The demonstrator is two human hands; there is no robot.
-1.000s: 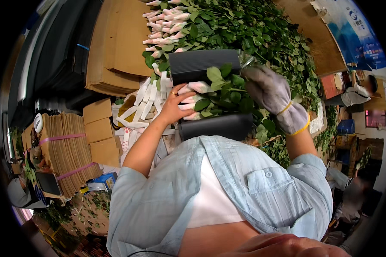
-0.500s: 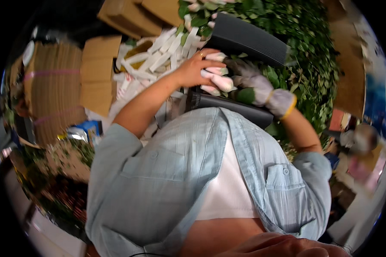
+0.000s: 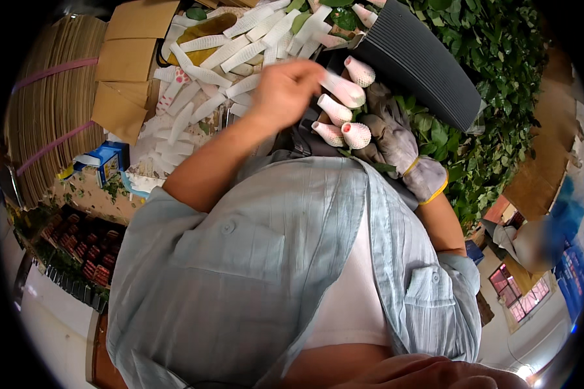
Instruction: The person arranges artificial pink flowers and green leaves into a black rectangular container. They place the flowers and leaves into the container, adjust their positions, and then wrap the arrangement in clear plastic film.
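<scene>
My left hand, slightly blurred, pinches the narrow white end of a netted pink rosebud. Several other buds in white mesh sleeves cluster beside it, above my shirt. My right hand, in a grey glove with a yellow cuff, is wrapped around the leafy stems below these buds; some of its fingers are hidden. A ridged dark grey box-like piece lies tilted beyond the bunch. Loose white mesh sleeves are piled to the left of my left hand.
Stacked cardboard with pink straps and folded boxes are at the left, near a blue package. A dense bed of rose leaves fills the right. A blurred person is at the right edge.
The view has turned. My gloved hand has come from the dark box's end to beneath the buds. My left hand has shifted from gripping several buds to pinching one sleeve's tip.
</scene>
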